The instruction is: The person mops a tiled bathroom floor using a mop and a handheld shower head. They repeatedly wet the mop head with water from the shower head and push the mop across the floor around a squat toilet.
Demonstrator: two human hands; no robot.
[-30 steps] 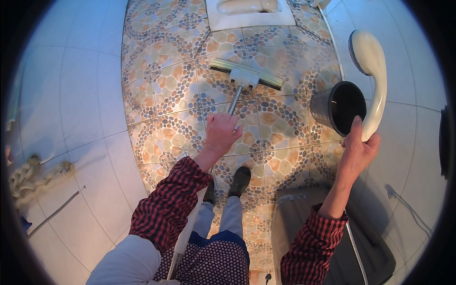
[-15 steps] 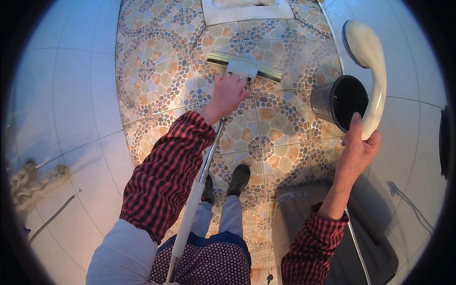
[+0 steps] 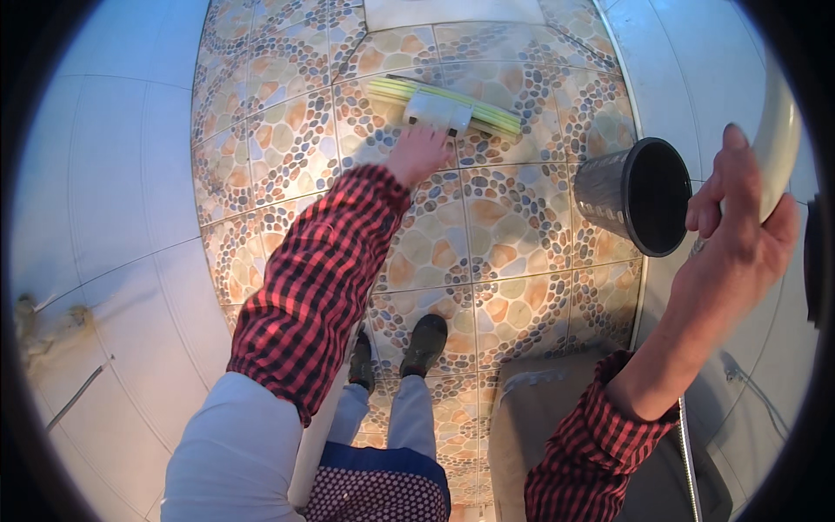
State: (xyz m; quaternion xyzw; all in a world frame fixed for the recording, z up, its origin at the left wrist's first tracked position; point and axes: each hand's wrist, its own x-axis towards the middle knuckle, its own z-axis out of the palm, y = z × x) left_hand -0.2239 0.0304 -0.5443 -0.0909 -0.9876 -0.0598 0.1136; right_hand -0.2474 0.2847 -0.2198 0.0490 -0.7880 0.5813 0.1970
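My left hand [image 3: 419, 155] reaches forward and grips a sponge mop by the white bracket on its head. The mop's long yellow-green sponge head [image 3: 496, 122] is held crosswise above the patterned floor. Its white pole [image 3: 315, 452] runs back under my left forearm, mostly hidden by the checked sleeve. At the right, my right hand [image 3: 744, 230] is closed around the handle of a cream shower head [image 3: 781, 143]. The upper end of the shower head is lost in the dark rim of the picture.
A black bin [image 3: 600, 193] lies tilted by the right wall, its mouth towards me. Near my right elbow stands a brown box-like piece [image 3: 539, 426], with a metal shower hose [image 3: 687, 461] beside it. A white fixture [image 3: 452, 10] is at the far end.
My right hand has lifted the shower head up and to the right. The mop head has turned to show more of its sponge; my left hand stays on it.
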